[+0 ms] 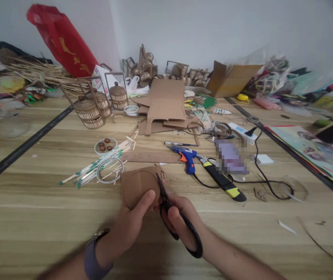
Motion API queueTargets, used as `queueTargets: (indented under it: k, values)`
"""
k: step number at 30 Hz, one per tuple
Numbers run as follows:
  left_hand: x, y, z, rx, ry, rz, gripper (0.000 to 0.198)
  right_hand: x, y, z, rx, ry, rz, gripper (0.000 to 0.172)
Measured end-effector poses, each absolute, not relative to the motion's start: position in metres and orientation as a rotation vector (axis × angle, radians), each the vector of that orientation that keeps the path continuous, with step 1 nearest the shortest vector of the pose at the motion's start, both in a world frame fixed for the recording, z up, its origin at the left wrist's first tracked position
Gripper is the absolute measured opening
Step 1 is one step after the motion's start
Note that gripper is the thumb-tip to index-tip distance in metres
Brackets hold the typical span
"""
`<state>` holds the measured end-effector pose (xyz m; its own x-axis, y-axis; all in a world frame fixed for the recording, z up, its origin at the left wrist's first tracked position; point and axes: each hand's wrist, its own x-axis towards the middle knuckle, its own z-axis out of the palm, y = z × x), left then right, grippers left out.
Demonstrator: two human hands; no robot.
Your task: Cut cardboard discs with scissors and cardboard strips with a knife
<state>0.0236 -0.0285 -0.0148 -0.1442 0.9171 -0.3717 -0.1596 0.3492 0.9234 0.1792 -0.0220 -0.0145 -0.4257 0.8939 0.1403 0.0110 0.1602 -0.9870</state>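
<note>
My left hand (134, 216), with a watch on its wrist, grips a piece of brown cardboard (137, 186). A circle is drawn on the cardboard, and my thumb presses on its face. In my right hand (184, 219) is a pair of black-handled scissors (166, 202), with fingers through the loops. The blades point away from me at the right edge of the cardboard, near the drawn line. Just left of the cardboard lies a white ring (110, 170) on the table. The fingers behind the cardboard are mostly hidden.
Matchsticks (96, 169) and a shallow ring holding brown beads (106, 146) lie to the left. A blue glue gun (186, 155) and a black-yellow utility knife (223, 181) lie ahead right, with a cord (267, 181). Cardboard sheets (166, 103) and small lidded baskets (89, 112) stand farther back.
</note>
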Motion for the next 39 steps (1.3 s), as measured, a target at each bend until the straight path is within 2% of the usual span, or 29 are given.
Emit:
queueTargets:
  k: [6,14,39]
  values:
    - [0.022,-0.029,-0.022,0.728,1.361,1.095,0.051,0.18,-0.023,-0.018,-0.846,-1.61,1.39,0.066]
    - [0.02,-0.029,-0.028,0.732,1.361,1.142,0.052,0.179,-0.024,-0.019,-0.826,-1.602,1.399,0.062]
    - [0.02,-0.029,-0.032,0.724,1.301,1.154,0.052,0.179,-0.024,-0.017,-0.873,-1.63,1.38,0.067]
